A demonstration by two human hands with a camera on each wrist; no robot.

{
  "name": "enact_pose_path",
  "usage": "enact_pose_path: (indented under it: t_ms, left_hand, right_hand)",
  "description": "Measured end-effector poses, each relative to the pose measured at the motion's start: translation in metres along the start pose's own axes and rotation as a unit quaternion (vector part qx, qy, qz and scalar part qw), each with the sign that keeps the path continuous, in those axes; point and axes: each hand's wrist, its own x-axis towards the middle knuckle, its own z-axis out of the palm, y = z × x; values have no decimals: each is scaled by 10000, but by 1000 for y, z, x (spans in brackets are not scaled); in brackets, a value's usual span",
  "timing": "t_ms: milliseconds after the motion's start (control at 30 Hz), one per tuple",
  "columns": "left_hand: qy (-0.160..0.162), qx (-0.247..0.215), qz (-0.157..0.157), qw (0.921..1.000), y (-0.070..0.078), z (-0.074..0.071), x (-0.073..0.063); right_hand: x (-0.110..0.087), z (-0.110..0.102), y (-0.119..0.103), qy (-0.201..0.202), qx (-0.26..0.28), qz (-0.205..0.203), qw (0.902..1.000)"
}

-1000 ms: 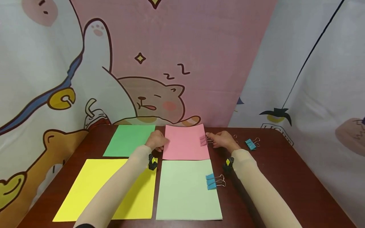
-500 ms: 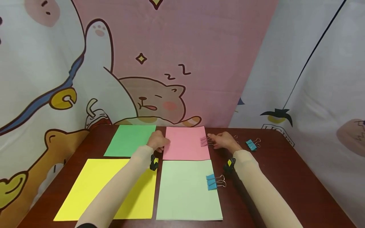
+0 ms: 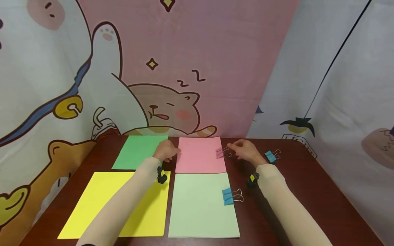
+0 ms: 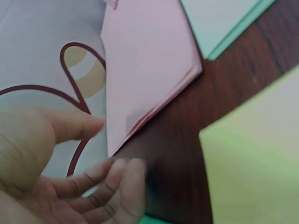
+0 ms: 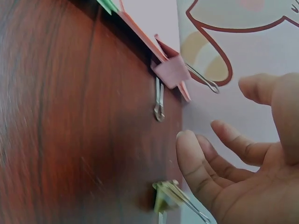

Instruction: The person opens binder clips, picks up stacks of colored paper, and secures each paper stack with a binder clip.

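Note:
A stack of pink paper (image 3: 197,164) lies at the middle back, and a pink binder clip (image 5: 172,71) bites its right edge, wire handles sticking outward. Just right of those handles is my right hand (image 3: 246,150), thumb and fingers parted with nothing between them. My left hand (image 3: 165,150) is by the stack's left edge, over the green paper's (image 3: 138,150) right side. In the left wrist view its thumb and fingers stand apart near a corner of the pink sheets, whose edges are slightly fanned.
Pale green paper (image 3: 200,208) with a blue binder clip (image 3: 227,196) on its right edge lies in front. Yellow paper (image 3: 92,205) is at front left. Another blue binder clip (image 3: 271,156) and a yellowish binder clip (image 5: 163,196) sit on the table at right.
My right hand has let go of the pink clip's handles and drawn back to the right. My left hand has shifted slightly left, off the pink paper's edge.

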Motion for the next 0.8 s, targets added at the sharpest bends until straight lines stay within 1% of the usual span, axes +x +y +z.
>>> enact_pose_path:
  t_ms: [133, 267, 500, 667, 800]
  left_hand:
    - [-4, -260, 268, 9993, -6, -10, -2]
    - [-6, -403, 367, 9985, -11, -22, -3]
    - [69, -393, 967, 9945, -23, -43, -6]
    - [39, -405, 1018, 9940, -39, -55, -4]
    - [34, -293, 1007, 9945, -52, -64, -3]
  right_hand:
    - [-8, -10, -1, 84, -262, -239, 9993]
    - [-12, -16, 0, 197, -537, -387, 9976]
    - [-15, -23, 6, 480, -819, -648, 9934]
    - [-17, -29, 11, 781, -977, -859, 9884]
    - [-17, -34, 14, 771, -1075, -922, 9869]
